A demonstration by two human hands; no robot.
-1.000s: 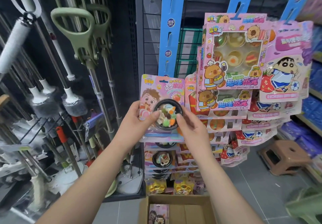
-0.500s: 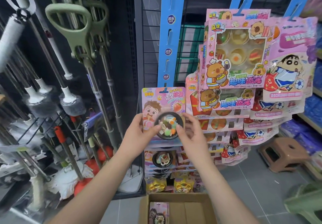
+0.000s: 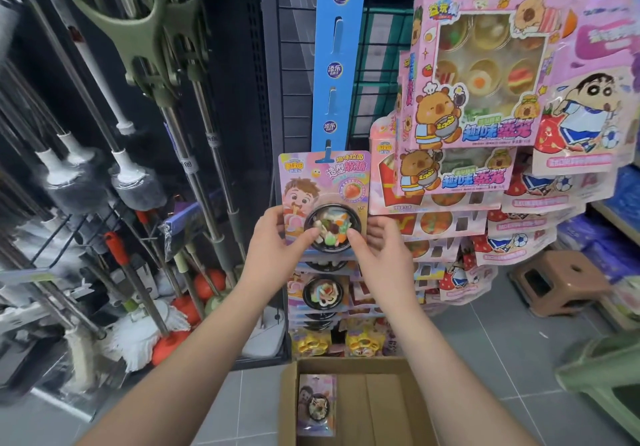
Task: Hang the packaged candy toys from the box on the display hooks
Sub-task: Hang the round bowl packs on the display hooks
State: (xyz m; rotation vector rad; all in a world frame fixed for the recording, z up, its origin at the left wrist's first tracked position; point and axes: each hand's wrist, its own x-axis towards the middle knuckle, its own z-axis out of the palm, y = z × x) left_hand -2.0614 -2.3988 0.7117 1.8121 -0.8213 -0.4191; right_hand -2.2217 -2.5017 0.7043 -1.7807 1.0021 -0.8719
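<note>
Both hands are holding one candy toy pack (image 3: 323, 203) against the blue hanging strip (image 3: 334, 64), which serves as the landmark. The left hand (image 3: 277, 241) is pinching the pack's left edge, thumb on the bowl blister; the right hand (image 3: 379, 244) is pinching the right edge likewise. Each grip is narrow and closed on the pack. The pack's hang slot is sitting at a blue hook (image 3: 325, 154) near the strip's lower end, directly above earlier-hung packs. The step in hand appears to be seating the slot on this hook. The next move calls for confirming the hook carries the pack, releasing both grips, and reaching to the box (image 3: 391, 407) on the floor below the strip, where one more pack (image 3: 317, 404) is lying.
</note>
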